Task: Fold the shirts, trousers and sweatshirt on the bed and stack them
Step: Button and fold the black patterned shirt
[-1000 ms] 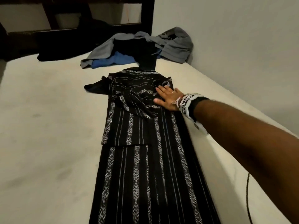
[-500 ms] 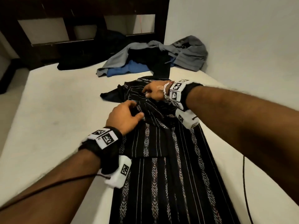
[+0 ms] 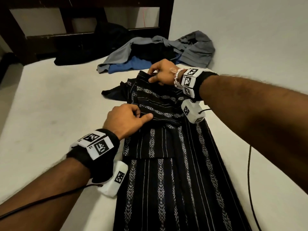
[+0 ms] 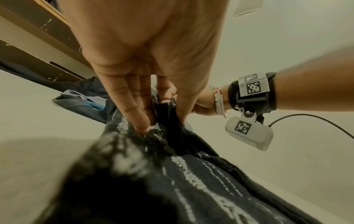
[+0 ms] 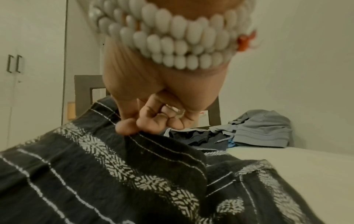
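Observation:
A long black shirt with white woven stripes lies lengthwise on the bed, its far part folded over with one sleeve crosswise. My left hand pinches the near edge of that folded sleeve between thumb and fingers. My right hand pinches the far edge of the same cloth and lifts it slightly off the bed. Further back lies a heap with a grey sweatshirt, a blue garment and dark clothes.
The cream mattress spreads wide to the left of the shirt. A pale wall runs along the bed's right side. A dark wooden frame stands behind the bed. A black cable hangs on the right.
My left hand has come in and taken the sleeve's near edge. My right hand moved from lying flat on the shirt to the far edge and pinched it.

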